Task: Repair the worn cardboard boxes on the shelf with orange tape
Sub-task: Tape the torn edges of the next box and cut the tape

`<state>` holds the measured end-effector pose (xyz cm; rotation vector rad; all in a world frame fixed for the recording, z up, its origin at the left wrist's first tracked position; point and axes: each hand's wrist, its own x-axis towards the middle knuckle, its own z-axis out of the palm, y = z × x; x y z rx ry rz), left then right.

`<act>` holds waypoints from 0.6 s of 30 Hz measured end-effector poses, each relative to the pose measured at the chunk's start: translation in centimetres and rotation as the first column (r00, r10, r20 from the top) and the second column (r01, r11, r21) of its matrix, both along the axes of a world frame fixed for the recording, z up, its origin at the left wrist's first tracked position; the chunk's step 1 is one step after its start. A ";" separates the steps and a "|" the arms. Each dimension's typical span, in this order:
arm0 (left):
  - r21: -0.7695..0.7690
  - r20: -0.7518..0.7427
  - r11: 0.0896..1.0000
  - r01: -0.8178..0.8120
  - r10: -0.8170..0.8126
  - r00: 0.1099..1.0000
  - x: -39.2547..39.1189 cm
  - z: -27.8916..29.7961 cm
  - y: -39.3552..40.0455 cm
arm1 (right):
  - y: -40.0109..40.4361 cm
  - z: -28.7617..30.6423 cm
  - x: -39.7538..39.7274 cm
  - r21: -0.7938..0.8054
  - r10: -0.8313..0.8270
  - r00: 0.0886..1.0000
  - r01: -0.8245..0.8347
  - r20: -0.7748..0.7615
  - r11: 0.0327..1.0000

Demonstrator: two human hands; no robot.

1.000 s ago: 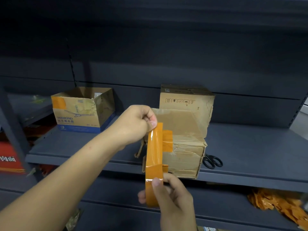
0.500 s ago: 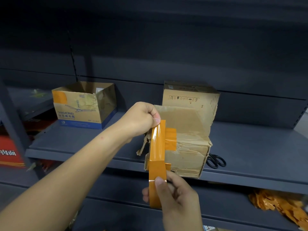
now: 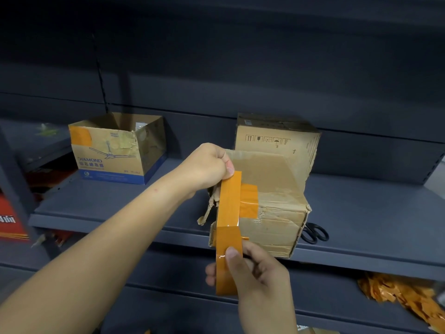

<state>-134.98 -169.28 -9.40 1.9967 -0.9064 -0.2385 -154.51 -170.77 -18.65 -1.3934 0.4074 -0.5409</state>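
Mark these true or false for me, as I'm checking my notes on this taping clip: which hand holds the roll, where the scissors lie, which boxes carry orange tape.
1. The right hand holds the tape roll. True.
2. The left hand hangs idle. False: it pinches the pulled tape strip.
3. The scissors lie left of the worn box. False: right of it.
4. The open box carries an orange patch. True.

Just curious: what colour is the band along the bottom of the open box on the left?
Blue band, clearest in the head view.
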 end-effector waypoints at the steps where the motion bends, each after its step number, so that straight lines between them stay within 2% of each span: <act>1: 0.000 -0.002 1.000 0.002 -0.002 1.000 0.1 -0.1 -0.1 | -0.1 0.0 0.0 0.003 -0.001 1.000 0.001 0.000 1.000; 8: 0.004 -0.019 1.000 0.011 -0.011 1.000 0.5 -0.7 -0.3 | -0.1 0.0 0.3 0.047 0.000 1.000 0.000 -0.017 0.999; 18: 0.002 -0.010 1.000 -0.009 0.009 1.000 0.8 -1.2 -0.3 | -0.1 -0.2 0.2 0.015 0.013 1.000 -0.013 -0.007 1.000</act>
